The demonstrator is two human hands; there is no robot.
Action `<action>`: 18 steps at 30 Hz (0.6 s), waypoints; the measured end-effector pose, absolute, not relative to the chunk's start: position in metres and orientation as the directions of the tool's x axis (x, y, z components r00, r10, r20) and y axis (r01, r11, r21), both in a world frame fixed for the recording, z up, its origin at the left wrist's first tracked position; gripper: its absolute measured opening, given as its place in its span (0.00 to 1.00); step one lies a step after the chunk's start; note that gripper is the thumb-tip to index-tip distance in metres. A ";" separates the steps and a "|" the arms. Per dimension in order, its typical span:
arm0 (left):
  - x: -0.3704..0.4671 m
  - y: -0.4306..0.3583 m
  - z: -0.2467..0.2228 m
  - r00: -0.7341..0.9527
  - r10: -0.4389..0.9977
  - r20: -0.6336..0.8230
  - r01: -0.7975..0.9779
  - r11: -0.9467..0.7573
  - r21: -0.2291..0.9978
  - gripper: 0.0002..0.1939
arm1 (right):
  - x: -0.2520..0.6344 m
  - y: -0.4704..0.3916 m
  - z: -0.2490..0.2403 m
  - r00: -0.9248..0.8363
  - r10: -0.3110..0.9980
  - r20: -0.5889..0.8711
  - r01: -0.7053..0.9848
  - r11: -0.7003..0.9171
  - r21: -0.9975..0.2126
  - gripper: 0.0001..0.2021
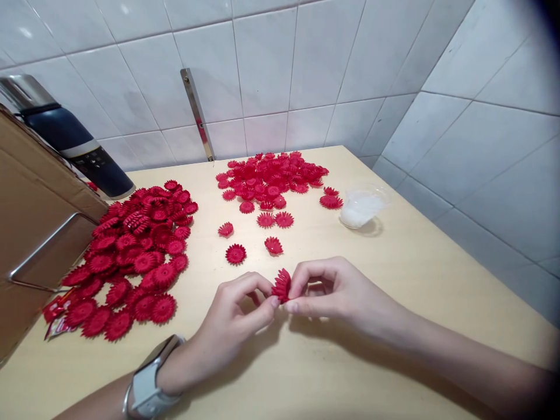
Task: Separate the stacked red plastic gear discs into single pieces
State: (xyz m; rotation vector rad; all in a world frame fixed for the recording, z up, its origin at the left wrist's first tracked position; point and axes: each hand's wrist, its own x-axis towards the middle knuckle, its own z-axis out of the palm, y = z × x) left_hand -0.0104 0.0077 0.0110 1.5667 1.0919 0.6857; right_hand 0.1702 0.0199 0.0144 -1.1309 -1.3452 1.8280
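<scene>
Between my two hands, just above the pale table, is a red artificial flower piece [282,284] with narrow pointed petals, tilted on its side. My left hand [247,306] pinches its left edge between thumb and fingertips. From the other side, the thumb and index finger of my right hand [326,289] close on its right edge. Whether my right fingertips hold anything small besides it is hidden. Ahead of my hands lie single red flower pieces, among them one dark red piece [236,254] and one cupped piece [273,245].
Flat red flower pieces are heaped at left [144,256]; cupped ones form a pile [273,175] at the back. A clear cup [361,207] with white contents stands right on the table [394,280]. A cardboard box [39,210] and dark blue flask [79,140] stand left, near the tiled wall [271,70].
</scene>
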 end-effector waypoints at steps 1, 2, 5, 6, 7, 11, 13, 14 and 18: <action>-0.010 0.008 0.011 0.429 0.896 -0.116 0.272 -0.006 0.962 0.07 | 0.171 0.020 0.014 -0.471 0.835 -0.285 0.007 -0.320 -0.947 0.07; -0.010 0.008 0.010 0.448 0.884 -0.133 0.235 0.027 0.972 0.07 | 0.171 0.020 0.014 -0.492 0.821 -0.290 -0.012 -0.339 -0.941 0.07; -0.011 0.010 0.009 0.531 0.824 -0.196 0.102 0.168 0.981 0.05 | 0.173 0.020 0.012 -0.568 0.765 -0.304 -0.054 -0.403 -0.913 0.09; -0.011 0.010 0.009 0.556 0.804 -0.212 0.071 0.208 0.976 0.05 | 0.173 0.021 0.012 -0.585 0.751 -0.305 -0.054 -0.412 -0.910 0.09; -0.011 0.010 0.009 0.576 0.786 -0.222 0.048 0.239 0.970 0.05 | 0.174 0.021 0.011 -0.598 0.742 -0.304 -0.048 -0.412 -0.910 0.08; -0.013 0.011 0.011 0.633 0.729 -0.261 -0.036 0.365 0.930 0.04 | 0.177 0.023 0.008 -0.655 0.703 -0.276 -0.055 -0.408 -0.911 0.07; -0.014 0.011 0.011 0.659 0.698 -0.282 -0.072 0.431 0.899 0.04 | 0.179 0.025 0.007 -0.676 0.688 -0.262 -0.063 -0.409 -0.910 0.07; -0.015 0.011 0.011 0.669 0.686 -0.285 -0.086 0.453 0.887 0.04 | 0.179 0.026 0.007 -0.679 0.688 -0.257 -0.065 -0.404 -0.912 0.08; -0.017 0.012 0.008 0.664 0.698 -0.269 -0.137 0.467 0.874 0.04 | 0.183 0.032 0.010 -0.659 0.707 -0.257 -0.025 -0.362 -0.932 0.08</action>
